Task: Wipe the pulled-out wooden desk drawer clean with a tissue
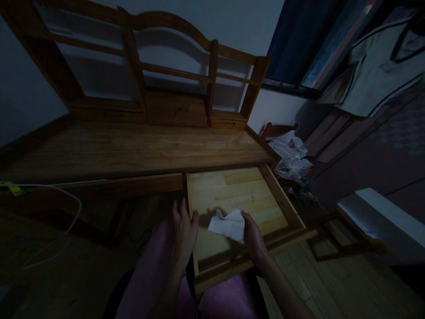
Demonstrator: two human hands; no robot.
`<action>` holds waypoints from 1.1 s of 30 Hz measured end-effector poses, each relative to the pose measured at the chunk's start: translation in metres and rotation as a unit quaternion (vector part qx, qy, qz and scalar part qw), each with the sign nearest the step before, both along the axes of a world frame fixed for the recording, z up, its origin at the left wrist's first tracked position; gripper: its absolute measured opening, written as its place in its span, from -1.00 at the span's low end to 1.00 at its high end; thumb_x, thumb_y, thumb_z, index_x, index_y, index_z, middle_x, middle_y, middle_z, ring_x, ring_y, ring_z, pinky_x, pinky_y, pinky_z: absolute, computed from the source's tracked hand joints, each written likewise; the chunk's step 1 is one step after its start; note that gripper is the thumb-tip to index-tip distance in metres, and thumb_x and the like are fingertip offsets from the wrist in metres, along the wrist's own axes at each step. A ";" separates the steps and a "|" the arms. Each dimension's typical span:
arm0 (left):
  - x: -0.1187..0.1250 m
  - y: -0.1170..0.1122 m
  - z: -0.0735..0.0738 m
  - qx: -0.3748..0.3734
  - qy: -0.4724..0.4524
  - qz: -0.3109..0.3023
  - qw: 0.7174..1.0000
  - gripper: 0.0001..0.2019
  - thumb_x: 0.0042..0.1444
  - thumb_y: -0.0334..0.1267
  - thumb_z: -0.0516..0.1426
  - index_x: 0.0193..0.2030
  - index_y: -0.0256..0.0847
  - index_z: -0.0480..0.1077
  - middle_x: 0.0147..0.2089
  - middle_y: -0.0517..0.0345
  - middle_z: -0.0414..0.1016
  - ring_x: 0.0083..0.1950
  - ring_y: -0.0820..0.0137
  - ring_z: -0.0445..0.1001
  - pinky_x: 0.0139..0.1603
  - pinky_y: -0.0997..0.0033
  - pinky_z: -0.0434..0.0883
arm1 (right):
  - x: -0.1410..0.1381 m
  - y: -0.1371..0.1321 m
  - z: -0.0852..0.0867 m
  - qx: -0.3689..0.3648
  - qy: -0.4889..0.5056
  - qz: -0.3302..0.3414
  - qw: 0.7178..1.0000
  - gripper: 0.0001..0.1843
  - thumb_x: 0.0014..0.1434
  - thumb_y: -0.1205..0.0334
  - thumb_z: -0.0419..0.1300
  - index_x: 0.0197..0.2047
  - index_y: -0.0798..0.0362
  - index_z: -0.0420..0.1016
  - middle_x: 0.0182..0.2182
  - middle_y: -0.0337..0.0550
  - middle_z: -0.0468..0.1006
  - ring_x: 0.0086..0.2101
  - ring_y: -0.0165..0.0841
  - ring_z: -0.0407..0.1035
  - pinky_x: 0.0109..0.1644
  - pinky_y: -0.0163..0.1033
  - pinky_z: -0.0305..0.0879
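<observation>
Drawer of pale, shallow, unpainted wood (239, 186), pulled out from under the brown wooden desktop (149, 148), lies right in front of me, tilted in my view. Over its floor, near the middle, I have a small, rumpled white cloth (229, 226). My right hand (254, 237) reaches across the drawer's front panel and grasps the cloth by its right end, fingers curled in close; the tips beneath the cloth are hidden from me. I can't tell whether the cloth's lower side meets the drawer floor. My left hand (185, 230) is beside the drawer's left wall, its fingers released and loosely spread, thumb standing apart and overlapping that wall; whether it touches the wood I can't tell. My legs in pink fabric (151, 266) show to the left of the drawer and below its front. Farther left of the drawer a thin white cable (79, 208) loops down, and past its right rear corner sit crumpled, translucent plastic bags (292, 153).
</observation>
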State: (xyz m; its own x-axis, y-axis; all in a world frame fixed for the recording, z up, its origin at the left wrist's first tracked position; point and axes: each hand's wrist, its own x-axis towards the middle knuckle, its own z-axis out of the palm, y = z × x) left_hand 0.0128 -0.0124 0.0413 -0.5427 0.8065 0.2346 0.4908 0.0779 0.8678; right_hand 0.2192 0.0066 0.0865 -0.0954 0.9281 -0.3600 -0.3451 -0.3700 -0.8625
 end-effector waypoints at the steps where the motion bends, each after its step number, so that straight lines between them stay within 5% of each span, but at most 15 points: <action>1: -0.001 -0.001 0.007 0.014 0.019 0.008 1.000 -0.38 0.26 -0.12 0.06 0.41 -0.25 0.08 0.50 -0.19 -0.19 0.51 0.03 -0.13 0.45 -0.03 0.01 | 0.000 0.000 -0.001 -0.003 0.001 0.005 1.000 -0.54 -0.03 -0.19 0.25 -0.31 0.07 0.54 -0.37 -0.11 0.64 -0.22 -0.14 0.53 -0.13 -0.16 0.40; 5: -0.008 -0.009 0.042 0.056 0.058 -0.013 0.997 -0.55 0.27 -0.17 0.07 0.29 -0.15 0.29 0.40 -0.08 0.13 0.42 0.14 0.13 0.42 0.09 0.13 | 0.001 0.000 -0.002 -0.028 0.019 0.023 0.999 -0.56 0.00 -0.17 0.21 -0.34 0.08 0.53 -0.39 -0.10 0.64 -0.21 -0.13 0.53 -0.12 -0.15 0.41; 11: 0.011 -0.026 0.080 0.083 0.023 -0.159 0.984 -0.74 0.29 -0.21 0.08 0.07 -0.03 0.48 0.08 0.12 0.52 0.12 0.30 0.48 0.17 0.28 0.42 | 0.000 0.001 -0.003 -0.038 0.027 0.020 0.999 -0.61 -0.03 -0.14 0.26 -0.38 0.05 0.52 -0.42 -0.14 0.63 -0.24 -0.14 0.53 -0.13 -0.16 0.40; 17: 0.043 -0.026 0.069 0.117 0.040 -0.291 0.949 -0.78 0.28 -0.27 0.11 0.00 -0.06 0.52 -0.06 0.10 0.58 -0.04 0.36 0.56 -0.02 0.38 0.52 | 0.004 0.003 -0.011 0.025 -0.018 0.024 0.999 -0.62 -0.01 -0.13 0.28 -0.37 0.04 0.56 -0.41 -0.18 0.61 -0.27 -0.21 0.47 -0.15 -0.23 0.35; 22: 0.047 -0.020 0.056 0.106 0.053 -0.304 0.945 -0.79 0.26 -0.32 0.12 -0.01 -0.07 0.50 -0.11 0.12 0.56 -0.11 0.38 0.56 -0.08 0.40 0.52 | 0.005 -0.002 -0.003 0.080 -0.088 0.063 0.991 -0.66 0.08 -0.07 0.22 -0.39 0.04 0.58 -0.44 -0.23 0.56 -0.36 -0.30 0.37 -0.24 -0.29 0.27; 27: 0.046 -0.020 0.059 0.116 0.043 -0.318 0.940 -0.83 0.25 -0.34 0.15 -0.05 -0.09 0.49 -0.14 0.13 0.54 -0.11 0.39 0.54 -0.07 0.41 0.51 | 0.002 -0.007 0.011 0.170 -0.142 0.152 0.963 -0.67 0.13 0.05 0.11 -0.49 0.05 0.56 -0.44 -0.20 0.55 -0.35 -0.28 0.33 -0.19 -0.27 0.24; 33: 0.047 -0.021 0.057 0.128 0.047 -0.318 0.938 -0.85 0.25 -0.32 0.15 -0.08 -0.09 0.49 -0.14 0.13 0.55 -0.09 0.37 0.55 -0.04 0.37 0.51 | 0.001 -0.009 0.017 0.191 -0.176 0.161 0.952 -0.70 0.10 0.08 0.10 -0.46 0.03 0.59 -0.43 -0.18 0.56 -0.30 -0.22 0.35 -0.13 -0.23 0.27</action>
State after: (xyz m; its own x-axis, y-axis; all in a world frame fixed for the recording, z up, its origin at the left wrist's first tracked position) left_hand 0.0601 -0.0331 0.0984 0.0621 0.8711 0.4872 0.4435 -0.4614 0.7684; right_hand 0.2205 -0.0029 0.1031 -0.3331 0.9406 -0.0650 0.0694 -0.0443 -0.9966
